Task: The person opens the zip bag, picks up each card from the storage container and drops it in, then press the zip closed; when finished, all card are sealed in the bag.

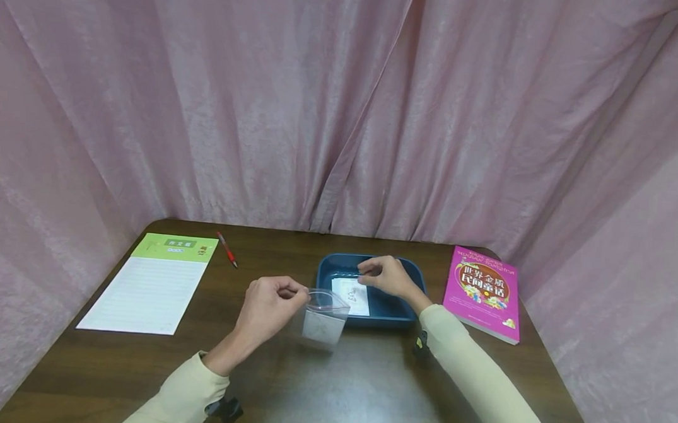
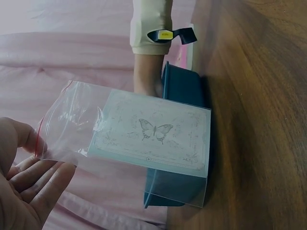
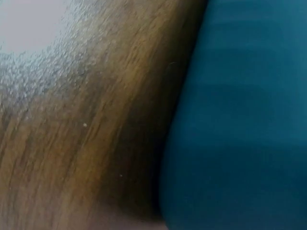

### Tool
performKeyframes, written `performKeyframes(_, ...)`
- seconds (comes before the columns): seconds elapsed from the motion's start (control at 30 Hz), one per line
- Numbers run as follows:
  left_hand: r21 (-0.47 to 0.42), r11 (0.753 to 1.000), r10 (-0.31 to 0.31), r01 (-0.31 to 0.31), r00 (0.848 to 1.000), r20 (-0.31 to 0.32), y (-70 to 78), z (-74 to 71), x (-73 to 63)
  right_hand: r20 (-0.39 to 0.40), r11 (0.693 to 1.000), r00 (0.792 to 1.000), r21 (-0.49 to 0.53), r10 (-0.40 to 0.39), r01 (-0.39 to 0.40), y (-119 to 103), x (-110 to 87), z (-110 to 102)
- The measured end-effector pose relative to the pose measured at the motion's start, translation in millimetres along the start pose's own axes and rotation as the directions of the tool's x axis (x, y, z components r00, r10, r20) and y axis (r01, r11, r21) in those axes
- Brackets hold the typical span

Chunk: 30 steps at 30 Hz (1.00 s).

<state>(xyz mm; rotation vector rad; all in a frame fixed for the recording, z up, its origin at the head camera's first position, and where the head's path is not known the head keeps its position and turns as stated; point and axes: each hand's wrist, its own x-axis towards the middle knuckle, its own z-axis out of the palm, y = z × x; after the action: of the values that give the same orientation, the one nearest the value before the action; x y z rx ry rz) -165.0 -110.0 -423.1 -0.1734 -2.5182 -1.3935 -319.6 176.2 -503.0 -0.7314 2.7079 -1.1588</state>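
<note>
1. Here's the left hand (image 1: 269, 303), thumb and fingers pinching the zip bag (image 1: 324, 321) by its red-lined mouth.
2. The bag hangs at a slant, just off the near left corner of the tray (image 1: 390, 307), overlapping its edge in the head view.
3. Inside it, pressed flat and clear from the left wrist: the bagged card (image 2: 154, 129), a butterfly printed at its middle.
4. Over to the right hand (image 1: 390, 277), reaching over the tray, fingers loosely bent, a gap between thumb and fingertips, nothing seen in its grasp!
5. Right by those fingertips, the loose card (image 1: 352, 296) lies in the left part of the tray, marked with dark lines; whether they touch, I can't tell.
6. Right wrist view: only tray wall and brown table (image 3: 62, 158).
7. Out wide, the writing pad (image 1: 142, 294) and red pen (image 1: 227, 249) on the left, pink book (image 1: 483, 293) on the right.
</note>
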Motion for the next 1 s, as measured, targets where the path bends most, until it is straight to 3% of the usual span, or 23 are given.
performKeyframes(0.67,-0.007,1.000,0.011,-0.011,1.000,0.009,2.9,-1.6,-2.3,0.090,0.993,0.995,-0.117,0.041,-0.031,5.9,-0.2,7.3)
performKeyframes(1.0,-0.003,1.000,0.015,-0.015,1.000,0.003,3.3,-1.4,-1.7,0.059,0.988,0.998,-0.151,0.030,-0.021,5.1,0.8,10.0)
